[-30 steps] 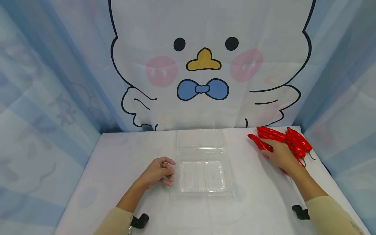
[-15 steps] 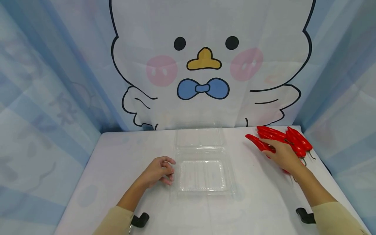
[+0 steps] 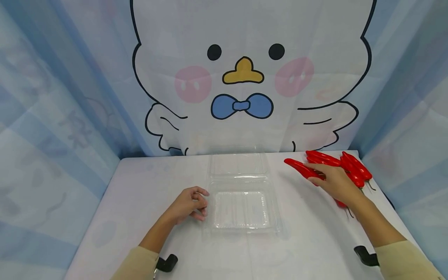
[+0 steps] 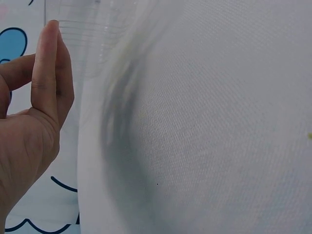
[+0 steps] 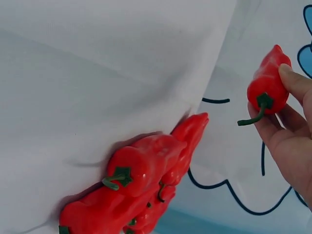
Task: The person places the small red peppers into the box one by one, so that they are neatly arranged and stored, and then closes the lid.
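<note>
While the right hand (image 3: 332, 182) pinches a red pepper (image 3: 301, 168), the left hand (image 3: 187, 204) rests beside a clear container (image 3: 241, 210).

Above the table (image 3: 133, 210), left of the other peppers (image 3: 355, 165), the held one has its stem end hidden in the head view; the right wrist view shows it. The left fingers bend loosely, unloaded; whether they touch the container cannot be told, its transparent edges fading into white.

Beige-sleeved left arm (image 3: 153, 238) and beige-sleeved right arm (image 3: 376, 223) angled inward; bare left hand (image 3: 189, 204): fingers loosely bent; bare right hand (image 3: 333, 182): gripping, thumb opposing fingers; far fingertips apparently curled, partly hidden.
</note>
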A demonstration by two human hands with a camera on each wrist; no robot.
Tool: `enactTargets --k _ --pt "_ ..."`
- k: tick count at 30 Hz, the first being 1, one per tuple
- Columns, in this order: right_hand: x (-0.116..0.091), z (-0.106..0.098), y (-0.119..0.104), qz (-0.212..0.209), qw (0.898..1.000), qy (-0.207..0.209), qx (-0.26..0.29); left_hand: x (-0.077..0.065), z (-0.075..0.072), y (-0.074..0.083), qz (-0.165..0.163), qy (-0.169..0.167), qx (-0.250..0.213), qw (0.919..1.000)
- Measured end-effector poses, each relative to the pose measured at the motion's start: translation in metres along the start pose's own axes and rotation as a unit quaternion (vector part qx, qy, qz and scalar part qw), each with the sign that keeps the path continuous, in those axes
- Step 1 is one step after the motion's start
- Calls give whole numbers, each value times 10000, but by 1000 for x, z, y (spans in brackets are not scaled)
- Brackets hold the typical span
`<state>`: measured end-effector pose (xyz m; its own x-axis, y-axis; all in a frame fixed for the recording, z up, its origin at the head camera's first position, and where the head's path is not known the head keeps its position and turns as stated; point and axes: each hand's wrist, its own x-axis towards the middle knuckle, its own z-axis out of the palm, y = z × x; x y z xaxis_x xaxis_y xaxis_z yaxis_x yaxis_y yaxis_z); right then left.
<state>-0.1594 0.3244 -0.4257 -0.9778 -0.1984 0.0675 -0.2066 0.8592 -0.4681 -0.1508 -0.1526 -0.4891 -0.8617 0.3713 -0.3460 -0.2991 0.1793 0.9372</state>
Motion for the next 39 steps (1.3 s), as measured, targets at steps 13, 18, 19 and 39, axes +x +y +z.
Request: enactTargets --k 13,18,19,39 --pt "2 0 -31 -284 9995 -133 -96 -1 1 1 25 24 54 10000" --pt "4 3 -44 -355 9991 -236 -12 -2 2 1 43 44 84 9999" --pt "5 4 -47 -370 9990 -249 -17 -2 2 1 45 49 90 9999" --pt "16 31 -88 -993 9920 -743 244 -1 1 0 91 49 134 9999"
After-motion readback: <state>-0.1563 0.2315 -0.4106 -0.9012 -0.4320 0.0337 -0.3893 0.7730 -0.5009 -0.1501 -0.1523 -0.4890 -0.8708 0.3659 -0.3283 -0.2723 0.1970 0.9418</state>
